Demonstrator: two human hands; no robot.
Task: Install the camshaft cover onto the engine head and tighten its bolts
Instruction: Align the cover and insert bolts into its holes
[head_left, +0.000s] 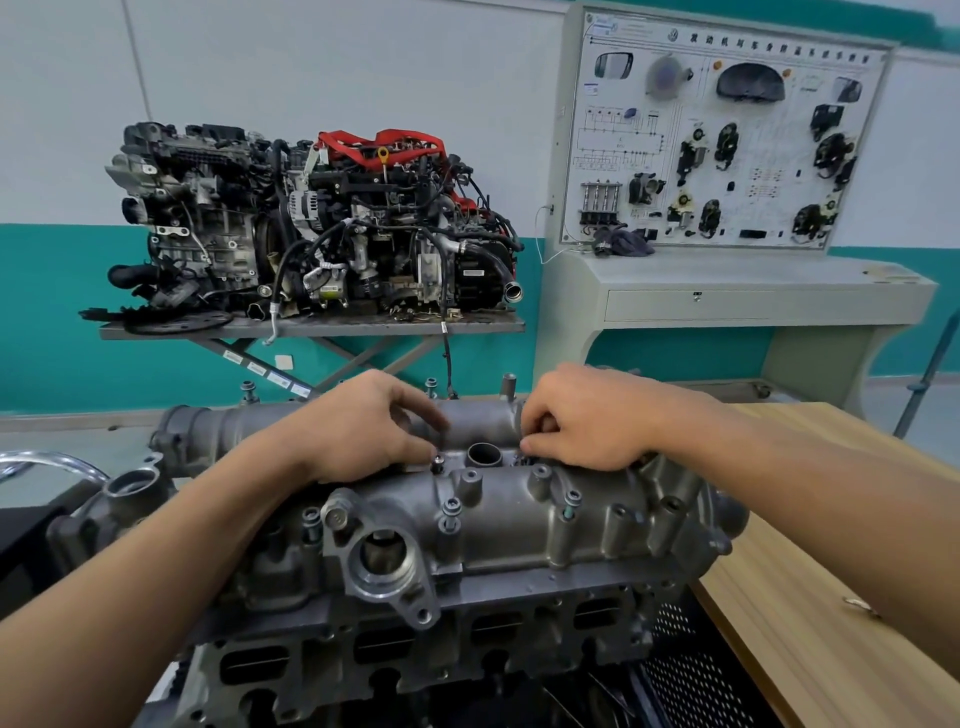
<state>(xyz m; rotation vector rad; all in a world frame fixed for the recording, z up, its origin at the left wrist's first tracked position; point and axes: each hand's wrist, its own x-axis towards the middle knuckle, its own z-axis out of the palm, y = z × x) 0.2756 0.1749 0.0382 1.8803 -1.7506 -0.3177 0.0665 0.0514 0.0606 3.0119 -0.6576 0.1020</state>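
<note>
The grey cast camshaft cover (519, 525) lies on top of the engine head (467, 639) in the middle of the view. Several bolts stand in its holes, such as one on the near side (451, 512) and another further right (571, 501). My left hand (363, 431) rests on the cover's top, its thumb and fingers pinched on a bolt (437, 460) just left of a round open port (484, 454). My right hand (587, 415) is on the other side of that port, fingertips closed on a small bolt that they mostly hide.
A wooden bench top (810, 597) runs along the right. Behind stands a complete engine on a scissor stand (311, 327), with a training display board (727, 135) on a grey console to its right. A chrome tube (52, 462) curves at far left.
</note>
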